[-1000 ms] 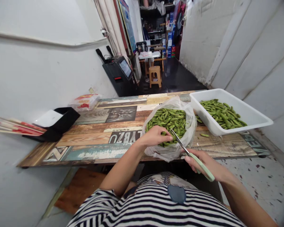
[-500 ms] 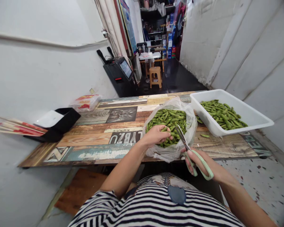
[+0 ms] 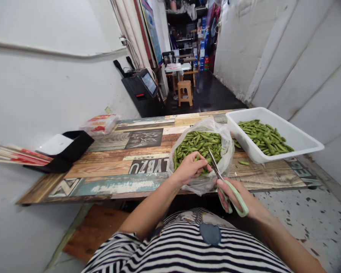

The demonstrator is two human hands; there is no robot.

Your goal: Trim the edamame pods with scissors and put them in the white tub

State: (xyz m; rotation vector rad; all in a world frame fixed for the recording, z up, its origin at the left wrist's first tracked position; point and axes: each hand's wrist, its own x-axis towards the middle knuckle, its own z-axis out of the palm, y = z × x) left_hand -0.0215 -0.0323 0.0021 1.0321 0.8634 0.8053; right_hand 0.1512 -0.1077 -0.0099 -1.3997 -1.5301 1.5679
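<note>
My left hand [image 3: 190, 168] is over the near part of a clear plastic bag [image 3: 229, 146], its fingers pinched on a green edamame pod [image 3: 197, 157] that they partly cover. Many more edamame pods [image 3: 206, 141] fill the open bag. In my right hand [image 3: 238, 189] is a pair of scissors [image 3: 216, 167] with pale green handles. Their metal blades point up and away, close to my left fingertips at the bag's right side. Whether the blades touch a pod, I cannot tell.
To the right, a white plastic tray [image 3: 307, 147] contains edamame pods [image 3: 263, 137]. A loose pod [image 3: 243, 163] lies on the wood-patterned table [image 3: 102, 167] between bag and tray. At left are a black holder [image 3: 81, 146] with red-and-white chopsticks [image 3: 22, 156] and a plastic packet [image 3: 99, 124].
My left fingertips have moved slightly right, and the scissors have drawn nearer to them with the blades closer together. The whole view has shifted a little.
</note>
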